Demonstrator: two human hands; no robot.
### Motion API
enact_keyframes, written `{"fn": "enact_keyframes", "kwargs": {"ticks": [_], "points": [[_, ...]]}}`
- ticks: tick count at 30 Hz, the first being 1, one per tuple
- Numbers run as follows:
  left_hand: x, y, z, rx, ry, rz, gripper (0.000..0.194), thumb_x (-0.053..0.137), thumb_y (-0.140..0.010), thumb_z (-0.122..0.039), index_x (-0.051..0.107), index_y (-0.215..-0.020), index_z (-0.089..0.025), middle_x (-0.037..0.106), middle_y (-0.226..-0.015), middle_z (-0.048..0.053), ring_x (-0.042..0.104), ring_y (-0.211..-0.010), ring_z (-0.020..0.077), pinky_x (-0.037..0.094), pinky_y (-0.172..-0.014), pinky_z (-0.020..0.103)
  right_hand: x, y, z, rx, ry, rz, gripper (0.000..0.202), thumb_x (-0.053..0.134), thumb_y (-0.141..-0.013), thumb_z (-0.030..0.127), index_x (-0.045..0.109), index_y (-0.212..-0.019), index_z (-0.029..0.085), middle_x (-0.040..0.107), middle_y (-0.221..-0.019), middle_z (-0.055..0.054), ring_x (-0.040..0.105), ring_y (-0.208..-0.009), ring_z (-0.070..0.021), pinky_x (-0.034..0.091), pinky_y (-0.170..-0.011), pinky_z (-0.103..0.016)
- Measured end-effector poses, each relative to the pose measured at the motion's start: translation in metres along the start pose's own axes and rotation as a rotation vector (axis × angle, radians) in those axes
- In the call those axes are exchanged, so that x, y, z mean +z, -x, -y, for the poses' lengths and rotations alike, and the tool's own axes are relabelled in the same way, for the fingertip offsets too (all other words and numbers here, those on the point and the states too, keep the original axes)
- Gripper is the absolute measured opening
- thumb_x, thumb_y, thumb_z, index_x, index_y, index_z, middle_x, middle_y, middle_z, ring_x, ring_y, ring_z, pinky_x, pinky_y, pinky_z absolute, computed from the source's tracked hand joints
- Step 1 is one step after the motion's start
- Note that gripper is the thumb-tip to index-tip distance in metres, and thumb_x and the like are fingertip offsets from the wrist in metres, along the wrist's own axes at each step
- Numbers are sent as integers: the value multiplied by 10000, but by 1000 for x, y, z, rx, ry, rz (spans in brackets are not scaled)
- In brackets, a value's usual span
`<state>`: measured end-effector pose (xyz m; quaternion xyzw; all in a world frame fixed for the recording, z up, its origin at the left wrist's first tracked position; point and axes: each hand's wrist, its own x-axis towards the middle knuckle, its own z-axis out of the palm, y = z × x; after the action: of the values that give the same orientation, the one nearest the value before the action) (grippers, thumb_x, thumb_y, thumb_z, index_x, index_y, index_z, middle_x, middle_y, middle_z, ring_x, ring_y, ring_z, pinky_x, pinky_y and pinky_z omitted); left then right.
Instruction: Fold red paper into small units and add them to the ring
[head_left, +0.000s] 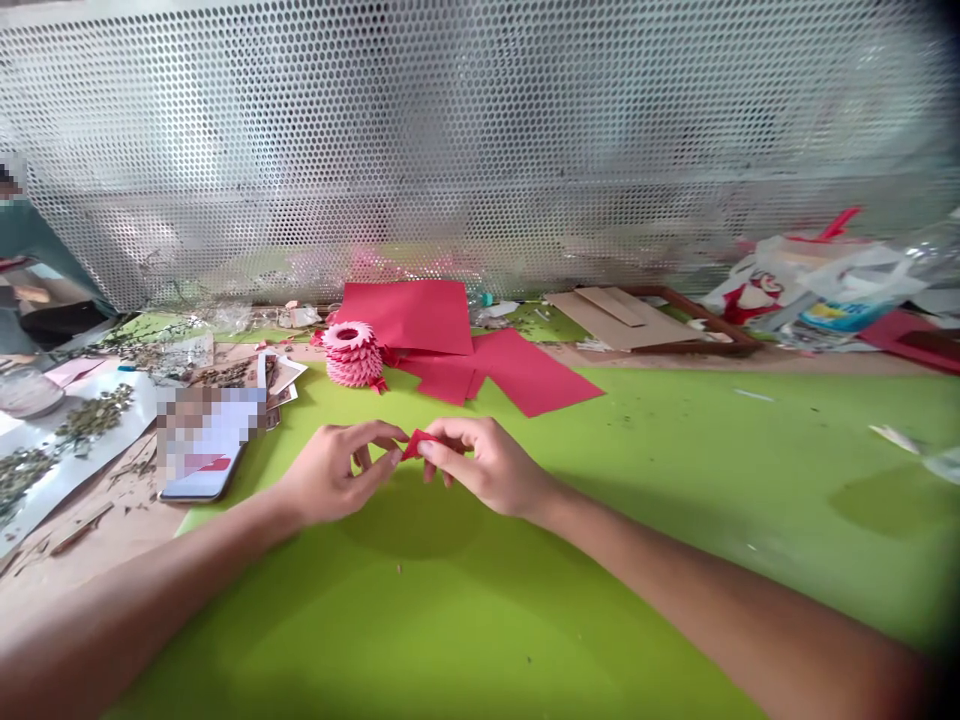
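Note:
A small folded piece of red paper (pixel 415 443) is held up over the green tabletop between my two hands. My right hand (pixel 487 465) pinches it between thumb and forefinger. From the other side, my left hand (pixel 330 472) closes its thumb and forefinger on the left tip of the paper. Beyond the hands stands a ring-shaped stack of interlocked pink and red folded paper (pixel 352 360). To its right lie flat red paper sheets (pixel 536 375), with another red sheet (pixel 409 315) behind them.
A phone (pixel 206 455) lies at left beside dried plant bits (pixel 97 415) on white paper. Cardboard pieces (pixel 630 320) and plastic bags (pixel 810 290) stand at the back right. A perforated metal screen (pixel 480 130) bounds the green table (pixel 660 600). Another person's sleeve (pixel 45 245) shows far left.

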<state>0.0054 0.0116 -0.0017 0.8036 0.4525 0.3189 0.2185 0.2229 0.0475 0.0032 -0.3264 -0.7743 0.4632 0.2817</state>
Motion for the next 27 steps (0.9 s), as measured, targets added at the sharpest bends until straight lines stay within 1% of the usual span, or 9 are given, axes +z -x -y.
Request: {"fn": "enact_keyframes", "kwargs": {"ticks": [3,6,8,11,14,20,22,24,27], "points": [[2,3,1,69,-89,-40,182,607,-875,-239,699,-1025,-189,770,-929,12,661,-578,99,499,-600,203,1,-1,-2,7,-10,-9,265,549,-930,350,671,-841,132,695,-718,-49,560,-554,-121,420,-527,-245],[5,4,3,86,-155,-109,152,623,-887,-270,732,-958,-192,775,-847,1,636,-537,91,461,-542,193,3,-1,-2,10,7,-9,272,544,-932,355,673,-849,130,695,-713,-52,556,-549,-123,418,-524,-247],[7,4,5,78,-163,-119,166,618,-902,-290,750,-938,-195,779,-827,5,647,-563,100,449,-538,193,3,0,-3,7,30,-12,280,536,-936,354,676,-845,129,692,-704,-53,556,-552,-125,416,-527,-248],[7,3,5,22,-147,-104,194,600,-915,-301,769,-914,-204,779,-796,5,641,-564,106,431,-537,200,3,0,-2,-2,65,-24,287,537,-936,354,670,-810,132,687,-693,-49,557,-556,-125,412,-530,-245],[5,2,1,-44,-126,-75,230,573,-916,-298,777,-865,-202,764,-739,4,617,-548,109,410,-531,206,4,0,-2,9,63,-6,274,556,-927,361,672,-829,133,693,-696,-45,561,-557,-125,405,-522,-241],[1,0,-6,-145,-68,-15,303,532,-921,-335,763,-804,-178,664,-549,-10,529,-444,101,366,-473,206,6,0,0,11,37,12,277,574,-919,374,678,-828,133,696,-694,-46,571,-573,-127,415,-531,-237],[1,-1,-6,-166,-31,7,325,516,-935,-360,752,-815,-170,698,-609,6,551,-453,103,391,-482,206,6,0,0,13,29,12,276,555,-930,367,666,-820,140,698,-701,-44,568,-565,-122,425,-532,-234],[1,-1,-5,-183,28,18,340,484,-954,-366,730,-846,-157,746,-736,32,584,-482,104,429,-507,206,5,0,-1,17,14,11,274,539,-939,360,651,-810,146,701,-712,-42,576,-568,-120,441,-543,-232],[0,-2,-1,-216,122,20,410,393,-993,-391,694,-871,-141,759,-826,60,600,-502,105,454,-521,211,3,0,-2,25,1,3,273,525,-943,356,641,-804,151,702,-717,-41,592,-576,-124,461,-557,-235]]}}
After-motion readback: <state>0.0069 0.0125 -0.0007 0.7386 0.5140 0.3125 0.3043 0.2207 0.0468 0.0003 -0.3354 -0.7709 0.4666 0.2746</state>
